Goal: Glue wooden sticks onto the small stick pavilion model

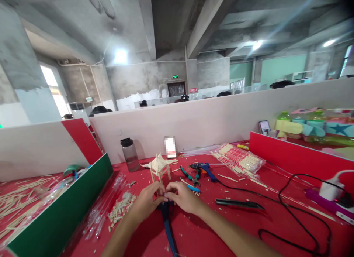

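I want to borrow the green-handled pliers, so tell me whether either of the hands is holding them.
No, the pliers lie on the red table, apart from both the left hand and the right hand.

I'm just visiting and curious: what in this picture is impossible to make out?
All in the head view:
What lies between the left hand and right hand: hidden by the hands themselves.
The upright screen's contents: blocked out by pixelation.
The people beyond the white partition: mostly hidden by it.
The dark blue object: cut off by the bottom edge.
The purple power strip: cut off by the right edge.
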### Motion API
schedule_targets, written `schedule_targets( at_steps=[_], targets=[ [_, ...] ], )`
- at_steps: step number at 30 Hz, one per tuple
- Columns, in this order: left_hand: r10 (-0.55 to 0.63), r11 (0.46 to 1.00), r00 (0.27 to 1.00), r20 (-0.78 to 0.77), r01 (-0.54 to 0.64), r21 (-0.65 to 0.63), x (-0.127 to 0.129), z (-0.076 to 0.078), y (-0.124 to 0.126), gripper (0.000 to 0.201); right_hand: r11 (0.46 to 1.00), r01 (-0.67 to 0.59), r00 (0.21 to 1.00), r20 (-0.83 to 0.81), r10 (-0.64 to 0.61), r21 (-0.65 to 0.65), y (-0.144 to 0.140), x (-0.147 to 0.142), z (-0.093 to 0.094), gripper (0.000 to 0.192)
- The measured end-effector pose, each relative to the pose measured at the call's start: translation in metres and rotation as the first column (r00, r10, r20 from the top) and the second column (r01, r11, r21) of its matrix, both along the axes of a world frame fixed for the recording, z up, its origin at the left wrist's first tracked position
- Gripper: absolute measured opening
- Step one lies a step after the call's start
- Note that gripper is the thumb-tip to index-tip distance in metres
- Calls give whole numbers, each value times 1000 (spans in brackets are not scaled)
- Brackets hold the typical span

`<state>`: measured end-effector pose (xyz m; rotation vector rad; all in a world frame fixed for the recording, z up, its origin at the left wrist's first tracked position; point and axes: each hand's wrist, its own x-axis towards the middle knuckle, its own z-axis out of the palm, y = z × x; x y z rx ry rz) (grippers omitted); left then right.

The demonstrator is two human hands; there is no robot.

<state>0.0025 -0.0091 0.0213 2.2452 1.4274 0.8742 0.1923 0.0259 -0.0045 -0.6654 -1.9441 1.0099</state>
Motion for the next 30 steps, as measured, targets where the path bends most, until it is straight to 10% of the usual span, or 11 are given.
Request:
schedule_targets(
  at_steps=[30],
  targets=[
    [-79, 993, 997, 9, 78, 85, -4, 0, 2, 13, 999, 46, 999, -8, -46, -6, 0, -1, -2, 9]
  ],
)
